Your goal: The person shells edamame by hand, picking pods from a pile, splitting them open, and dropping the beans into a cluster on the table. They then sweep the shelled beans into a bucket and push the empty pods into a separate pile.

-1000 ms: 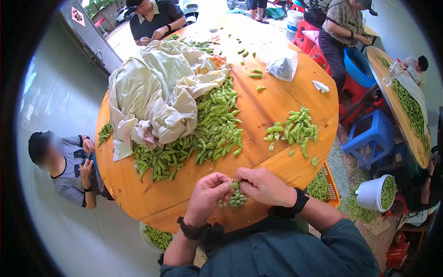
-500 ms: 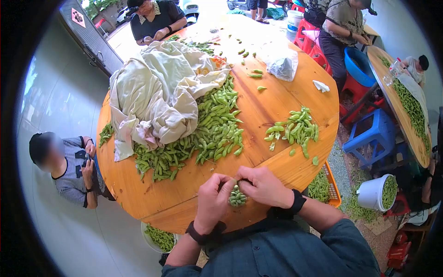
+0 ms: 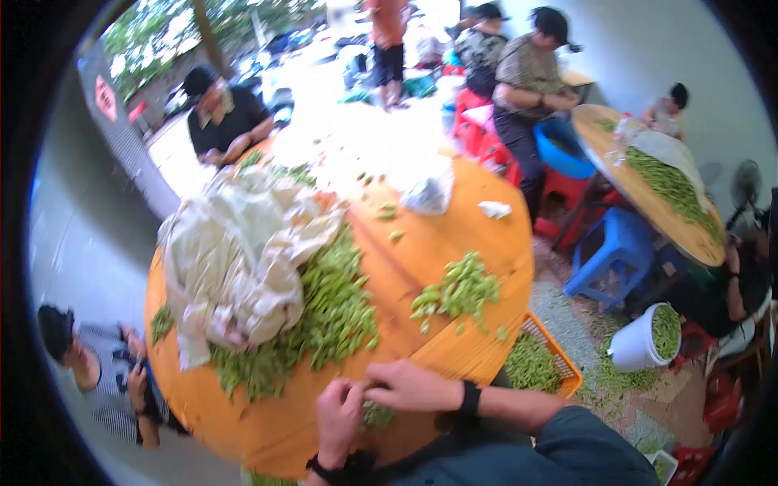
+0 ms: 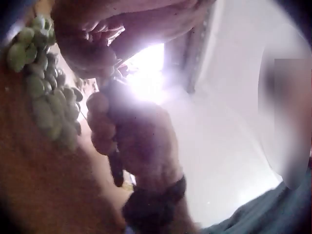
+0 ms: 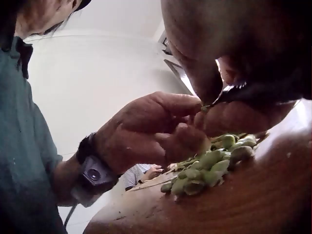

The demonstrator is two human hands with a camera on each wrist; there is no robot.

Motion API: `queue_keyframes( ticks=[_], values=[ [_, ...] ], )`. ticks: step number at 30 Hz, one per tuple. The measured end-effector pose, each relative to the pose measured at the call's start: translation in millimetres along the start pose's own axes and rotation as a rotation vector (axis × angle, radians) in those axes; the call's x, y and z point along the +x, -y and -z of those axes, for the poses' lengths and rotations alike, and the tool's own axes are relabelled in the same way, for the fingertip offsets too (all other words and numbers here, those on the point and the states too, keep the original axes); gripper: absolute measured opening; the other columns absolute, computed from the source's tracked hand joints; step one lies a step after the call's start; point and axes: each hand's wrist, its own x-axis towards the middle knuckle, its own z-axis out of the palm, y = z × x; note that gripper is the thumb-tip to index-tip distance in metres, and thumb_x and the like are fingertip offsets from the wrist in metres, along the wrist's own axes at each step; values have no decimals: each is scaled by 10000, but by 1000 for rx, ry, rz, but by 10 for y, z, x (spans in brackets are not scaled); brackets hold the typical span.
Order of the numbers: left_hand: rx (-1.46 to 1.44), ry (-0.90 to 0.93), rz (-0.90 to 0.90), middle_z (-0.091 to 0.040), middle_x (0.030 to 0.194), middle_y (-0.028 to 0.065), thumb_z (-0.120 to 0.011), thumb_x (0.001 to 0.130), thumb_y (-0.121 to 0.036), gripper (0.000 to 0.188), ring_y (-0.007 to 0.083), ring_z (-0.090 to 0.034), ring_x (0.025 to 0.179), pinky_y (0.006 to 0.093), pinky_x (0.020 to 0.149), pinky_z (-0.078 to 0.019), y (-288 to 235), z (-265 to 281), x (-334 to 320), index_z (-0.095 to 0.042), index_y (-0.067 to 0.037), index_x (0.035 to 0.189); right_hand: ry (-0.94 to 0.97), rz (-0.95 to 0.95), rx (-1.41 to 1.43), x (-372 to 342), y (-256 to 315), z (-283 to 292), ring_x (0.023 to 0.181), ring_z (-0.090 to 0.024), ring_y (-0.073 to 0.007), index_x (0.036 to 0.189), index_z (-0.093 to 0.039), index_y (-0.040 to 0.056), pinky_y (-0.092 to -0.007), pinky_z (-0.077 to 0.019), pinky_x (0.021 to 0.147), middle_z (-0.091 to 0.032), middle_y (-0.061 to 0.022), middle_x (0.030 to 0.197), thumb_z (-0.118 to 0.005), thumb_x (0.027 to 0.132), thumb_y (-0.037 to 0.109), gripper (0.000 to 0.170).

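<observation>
My left hand (image 3: 339, 417) and right hand (image 3: 417, 385) meet fingertip to fingertip near the table's front edge. Between them they pinch an edamame pod (image 5: 205, 107), of which just a small green bit shows in the right wrist view; the fingers hide the rest. Thumbs and forefingers are bent in against each other. Right below the hands a small heap of shelled green beans (image 5: 204, 170) lies on the wooden table (image 3: 284, 429). In the left wrist view the beans (image 4: 53, 102) are beside the fingers.
Ahead on the left, a pale cloth (image 3: 235, 251) partly covers a big pile of pods (image 3: 324, 316). A smaller pod pile (image 3: 458, 292) lies to the right, near a plastic bag (image 3: 427, 190). An orange basket (image 3: 571, 381) stands beside the table. Other people sit around.
The head view has swung up and to the right, so the table appears lower and further left, with some blur. Both hands stay together over the bean heap.
</observation>
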Motion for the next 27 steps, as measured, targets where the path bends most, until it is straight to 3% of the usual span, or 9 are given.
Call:
queue_keyframes(
  ticks=[2, 5, 6, 8, 15, 17, 21, 24, 27],
  values=[
    [-163, 88, 229, -589, 677, 12, -601, 906, -77, 132, 72, -542, 595, 239, 529, -433, -108, 46, -24, -608, 7, 805, 29, -2, -5, 8, 33, 43, 754, -626, -425, 871, -594, -16, -472, -499, 676, -620, -248, 791, -642, 867, 255, 275],
    [-213, 193, 250, -629, 788, 57, -582, 969, -143, 162, 134, -570, 710, 306, 634, -469, -240, 144, -74, -651, 4, 959, 26, -11, 24, 5, 32, 40, 732, -617, -435, 864, -586, -6, -490, -491, 675, -604, -248, 736, -633, 857, 222, 232],
    [-212, 207, 233, -629, 788, 57, -582, 969, -143, 162, 134, -570, 710, 306, 634, -469, -253, 130, -86, -651, 4, 959, 8, -10, 12, 4, 12, 30, 732, -617, -435, 864, -586, -6, -490, -491, 675, -604, -248, 736, -633, 857, 222, 232],
    [-62, 11, -47, -632, 783, 36, -602, 960, -115, 142, 121, -573, 717, 276, 639, -465, -292, 84, -127, -661, 13, 947, -40, 28, -84, 0, -29, 4, 717, -617, -434, 876, -579, 0, -483, -489, 654, -605, -249, 730, -625, 858, 212, 218],
    [-196, -4, 17, -635, 822, 15, -599, 967, -102, 126, 96, -560, 735, 241, 652, -457, -289, 110, -146, -663, 7, 961, -115, -12, 5, -12, 32, -15, 713, -634, -393, 881, -573, -4, -456, -492, 645, -619, -216, 730, -630, 862, 211, 224],
    [-250, 31, 34, -639, 839, 22, -611, 963, -93, 118, 93, -567, 751, 236, 663, -461, -313, 88, -175, -664, 12, 975, -19, -35, 65, -18, 24, 1, 782, -682, -317, 943, -623, -4, -402, -521, 704, -674, -178, 813, -632, 873, 227, 241],
    [-345, 12, -9, -652, 849, 31, -635, 948, -82, 109, 104, -580, 765, 245, 676, -472, -200, 17, -163, -666, 15, 987, -35, 10, 113, -26, -43, 16, 747, -661, -258, 960, -632, -7, -371, -512, 698, -668, -166, 805, -609, 883, 211, 233],
    [44, -69, -293, -676, 843, 78, -678, 904, -55, 95, 159, -614, 761, 286, 694, -496, -180, 25, -150, -667, 18, 964, -66, -27, 107, -31, 27, 103, 735, -620, -300, 909, -600, -41, -395, -490, 690, -625, -213, 787, -606, 867, 206, 251],
    [162, -83, -406, -668, 819, 115, -687, 886, -49, 89, 200, -629, 745, 301, 687, -498, -222, 48, -170, -665, 20, 937, -90, -4, 134, -38, 5, 82, 659, -603, -229, 870, -599, -30, -361, -484, 619, -614, -151, 732, -611, 865, 199, 229]
  ],
)
